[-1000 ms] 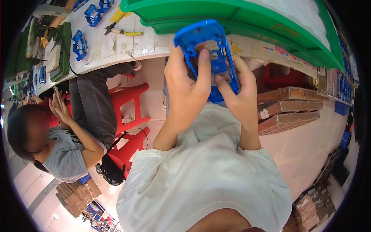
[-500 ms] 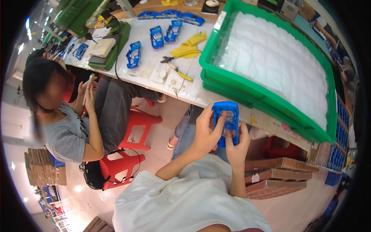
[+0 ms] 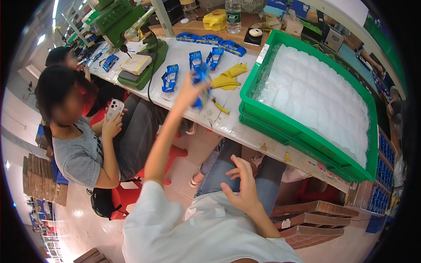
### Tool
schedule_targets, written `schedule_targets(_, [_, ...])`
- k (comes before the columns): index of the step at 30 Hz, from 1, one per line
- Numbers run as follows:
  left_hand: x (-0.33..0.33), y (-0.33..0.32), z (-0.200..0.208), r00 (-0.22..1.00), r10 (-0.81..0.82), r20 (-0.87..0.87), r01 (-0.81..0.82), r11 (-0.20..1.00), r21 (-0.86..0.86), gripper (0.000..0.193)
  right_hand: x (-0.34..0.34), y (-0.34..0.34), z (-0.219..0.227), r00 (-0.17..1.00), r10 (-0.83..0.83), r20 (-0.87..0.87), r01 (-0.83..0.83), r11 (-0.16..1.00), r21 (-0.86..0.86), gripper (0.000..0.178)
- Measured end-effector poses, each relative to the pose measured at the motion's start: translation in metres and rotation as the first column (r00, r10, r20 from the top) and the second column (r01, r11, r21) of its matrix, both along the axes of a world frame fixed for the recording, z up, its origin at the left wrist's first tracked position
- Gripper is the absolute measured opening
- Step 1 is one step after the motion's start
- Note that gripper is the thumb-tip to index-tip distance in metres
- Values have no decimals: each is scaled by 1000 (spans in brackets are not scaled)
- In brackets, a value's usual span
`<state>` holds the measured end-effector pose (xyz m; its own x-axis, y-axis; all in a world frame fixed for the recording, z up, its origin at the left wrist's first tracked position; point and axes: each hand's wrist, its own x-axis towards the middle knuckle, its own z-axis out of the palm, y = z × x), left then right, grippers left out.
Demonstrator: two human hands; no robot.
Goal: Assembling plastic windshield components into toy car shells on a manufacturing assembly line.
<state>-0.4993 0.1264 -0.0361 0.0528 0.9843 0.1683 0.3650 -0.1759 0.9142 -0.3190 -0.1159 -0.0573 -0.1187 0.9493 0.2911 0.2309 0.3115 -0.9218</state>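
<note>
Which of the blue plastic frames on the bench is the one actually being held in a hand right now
The blue frame gripped in the left hand, raised over the bench's near edge. The other blue frames stand on the tabletop with no hand on them.

White label [image 3: 263, 53] on green crate [image 3: 307, 136]

The left hand [image 3: 189, 90] reaches over the table [image 3: 184, 55] with a blue plastic frame [image 3: 201, 85] in it. Around it the room is tight: more blue frames [image 3: 170, 78] stand to its left and behind it, yellow gloves [image 3: 230, 78] and a yellow-handled tool [image 3: 219, 106] lie just to its right. Further right the big green tray [image 3: 307, 131] blocks the table up to its edge. On the left a green machine [image 3: 142, 61] stands. The table's front strip below the hand is bare. The right hand [image 3: 243, 186] hangs free over the lap, below the table edge.
</note>
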Motion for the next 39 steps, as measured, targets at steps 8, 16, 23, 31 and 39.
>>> schedule_targets(8, [-96,226,-2,606,374,-702,-64,902,426,58,16,-16,-19,997,-63,43,63,998,-9,42])
schedule_targets(16, [-112,262,-29,490,-116,-864,-125,972,-201,71,43,-45,-33,950,-309,52,312,946,-83,26])
schedule_targets(23, [-74,195,21,882,277,-380,53,745,665,26,25,-37,-18,992,-121,-25,117,984,-132,23])
schedule_targets(31, [66,-36,71,980,-180,-83,187,703,686,7,43,5,117,404,747,-527,-384,662,644,20])
schedule_targets(39, [52,6,-80,726,349,-593,-13,868,496,42,58,-39,148,328,575,-750,-299,816,495,12])
